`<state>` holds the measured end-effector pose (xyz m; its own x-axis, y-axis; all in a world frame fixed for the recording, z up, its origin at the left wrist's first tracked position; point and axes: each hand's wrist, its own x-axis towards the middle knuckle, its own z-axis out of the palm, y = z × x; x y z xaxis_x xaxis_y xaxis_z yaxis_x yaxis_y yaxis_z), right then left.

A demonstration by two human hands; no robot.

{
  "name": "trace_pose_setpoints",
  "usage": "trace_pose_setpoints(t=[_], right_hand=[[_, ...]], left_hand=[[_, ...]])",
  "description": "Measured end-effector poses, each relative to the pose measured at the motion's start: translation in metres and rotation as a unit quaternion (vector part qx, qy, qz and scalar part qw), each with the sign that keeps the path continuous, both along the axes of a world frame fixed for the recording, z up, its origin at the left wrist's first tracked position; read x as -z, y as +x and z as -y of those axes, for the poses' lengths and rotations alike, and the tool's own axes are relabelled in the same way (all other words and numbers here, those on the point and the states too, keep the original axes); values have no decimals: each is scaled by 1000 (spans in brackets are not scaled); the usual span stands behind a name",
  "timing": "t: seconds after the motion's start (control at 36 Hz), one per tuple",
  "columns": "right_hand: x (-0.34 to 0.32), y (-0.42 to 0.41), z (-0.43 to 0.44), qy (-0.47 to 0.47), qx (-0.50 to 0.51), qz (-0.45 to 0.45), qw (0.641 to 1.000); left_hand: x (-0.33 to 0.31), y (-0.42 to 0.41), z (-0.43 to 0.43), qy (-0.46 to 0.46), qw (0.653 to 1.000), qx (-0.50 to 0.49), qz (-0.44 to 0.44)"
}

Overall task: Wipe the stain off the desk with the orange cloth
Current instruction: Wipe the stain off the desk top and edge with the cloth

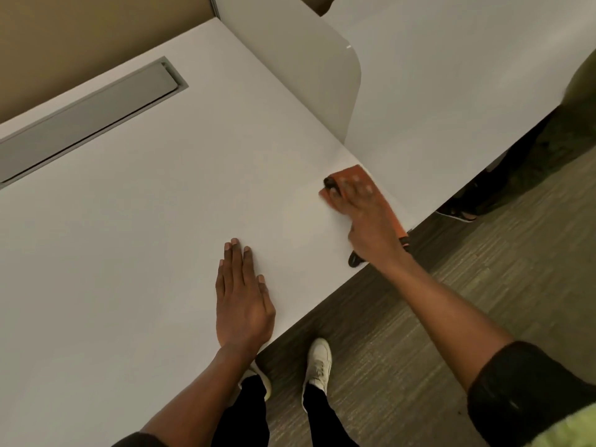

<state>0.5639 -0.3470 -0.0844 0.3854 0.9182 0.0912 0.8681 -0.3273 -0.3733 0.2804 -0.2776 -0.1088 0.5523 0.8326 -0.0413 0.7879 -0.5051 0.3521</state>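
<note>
My right hand (361, 204) presses flat on the orange cloth (351, 172) at the right end of the white desk (145, 237), close to its front edge. The hand is motion-blurred. Orange shows beyond my fingertips and along the hand's right side, with dark trim at the cloth's ends. A dark smudge (330, 183) shows at the cloth's left edge, beside my thumb. My left hand (242, 298) lies flat on the desk, fingers together, holding nothing, left of and nearer to me than the cloth.
A grey cable-tray flap (87, 121) is set into the desk at the back left. A white divider panel (306, 69) stands behind the cloth, with a second desk (451, 75) beyond it. My white shoes (317, 362) stand on the dark carpet below the desk's edge.
</note>
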Motion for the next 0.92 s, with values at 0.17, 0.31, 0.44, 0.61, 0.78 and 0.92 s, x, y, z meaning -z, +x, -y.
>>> trace_pose_setpoints(t=[0.17,0.31,0.44,0.61,0.78,0.92], right_hand=[[-2,32,-13,-25,122,-6,992],[-2,-48,-1,23,114,-53,992],[7,-134,44,35,16,-58,998],[0,-91,44,52,63,-89,993],[-1,-32,25,40,197,-58,978],[1,-53,24,65,315,-49,946]], left_hand=[[0,0,-1,-10,1000,-3,-4],[-2,1,0,-15,1000,-3,-8],[-5,2,1,-23,1000,-12,-5],[-6,1,1,-24,1000,-8,-14],[-6,1,0,-22,1000,-8,-12],[-3,-1,0,-18,1000,4,-5]])
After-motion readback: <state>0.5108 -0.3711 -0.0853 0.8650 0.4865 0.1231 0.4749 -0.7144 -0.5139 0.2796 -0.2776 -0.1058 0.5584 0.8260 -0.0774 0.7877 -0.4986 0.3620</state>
